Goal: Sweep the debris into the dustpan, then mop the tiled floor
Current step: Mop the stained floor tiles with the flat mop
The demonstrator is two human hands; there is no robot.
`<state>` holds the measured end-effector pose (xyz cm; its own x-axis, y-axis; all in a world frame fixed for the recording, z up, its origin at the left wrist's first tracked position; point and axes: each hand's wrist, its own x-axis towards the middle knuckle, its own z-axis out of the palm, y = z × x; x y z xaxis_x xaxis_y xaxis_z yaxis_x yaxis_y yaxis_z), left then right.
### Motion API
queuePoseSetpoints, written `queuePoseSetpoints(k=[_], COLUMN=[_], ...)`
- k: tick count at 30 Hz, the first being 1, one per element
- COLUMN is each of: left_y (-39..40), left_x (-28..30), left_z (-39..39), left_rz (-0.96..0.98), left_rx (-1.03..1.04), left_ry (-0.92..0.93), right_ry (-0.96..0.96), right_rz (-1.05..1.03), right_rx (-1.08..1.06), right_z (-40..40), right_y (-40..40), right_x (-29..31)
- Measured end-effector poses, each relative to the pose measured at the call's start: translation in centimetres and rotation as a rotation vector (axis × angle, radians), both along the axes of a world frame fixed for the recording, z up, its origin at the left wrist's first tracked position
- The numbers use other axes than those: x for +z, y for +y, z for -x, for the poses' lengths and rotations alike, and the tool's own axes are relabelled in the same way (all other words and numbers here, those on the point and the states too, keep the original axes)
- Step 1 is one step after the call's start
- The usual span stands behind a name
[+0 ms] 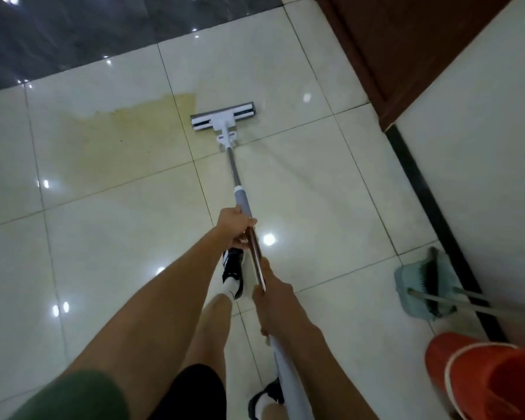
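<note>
— Yellowish film (128,137) covers several of the glossy cream tiles (300,207) on the left, and the flat mop head (223,116) sits right at its far right corner, pressed to the floor.

— Who has the mop?

— A person, both hands on the handle (238,180). The left hand (235,225) wraps the shaft just below the grey sleeve, fingers curled round it. The right hand (272,291) clasps the shaft nearer the body, above the pale upper grip.

— Sweeping done, then?

— It looks that way. The teal dustpan (422,287) and its broom (435,286) lie parked by the black skirting strip (431,213) on the right, and an orange bucket (479,377) stands near them. I see no loose debris, though specks would be too small to tell.

— How will that mop handle?

— I'd judge it light: a thin metal tube with a plastic head. The shaft is stiff, but the head seems hinged at the white yoke, so it may flip if the pole tilts too steeply. Polished metal can slip in a damp palm; the grey sleeve and the upper grip are the better holds.

— And the floor?

— Wet and shiny, with lamp glare on it. Probably slick underfoot; the sneakers (233,274) stand on it just behind the pole.

— What's left?

— Most of the stain, I reckon, lying left of the head.
</note>
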<state>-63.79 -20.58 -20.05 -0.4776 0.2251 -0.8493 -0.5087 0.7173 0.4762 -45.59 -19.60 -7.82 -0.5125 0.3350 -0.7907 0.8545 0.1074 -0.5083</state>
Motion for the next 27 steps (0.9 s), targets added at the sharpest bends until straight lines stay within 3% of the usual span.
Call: queuePoseSetpoints(k=[6, 12, 20, 27], left_y=[-5.2, -7.8, -5.9, -3.6], left_x=[0.3, 1.7, 1.0, -0.3], left_z=[-13.4, -19.1, -15.1, -6.9], left_rz=[0.026, 0.027, -0.029, -0.064], left_rx=[0.015, 0.062, 0.133, 0.197], left_ry=[-0.063, -0.087, -0.036, -0.048], right_ry=[-0.014, -0.027, 0.025, -0.016], right_rz=[-0.026, -0.032, -0.081, -0.112], right_rx=[0.047, 0.101, 0.094, 0.115], right_z=[-13.0, -18.2, -14.7, -6.2], right_y=[-5.2, -7.1, -5.2, -2.7], right_x=[1.7, 3.4, 1.9, 1.1])
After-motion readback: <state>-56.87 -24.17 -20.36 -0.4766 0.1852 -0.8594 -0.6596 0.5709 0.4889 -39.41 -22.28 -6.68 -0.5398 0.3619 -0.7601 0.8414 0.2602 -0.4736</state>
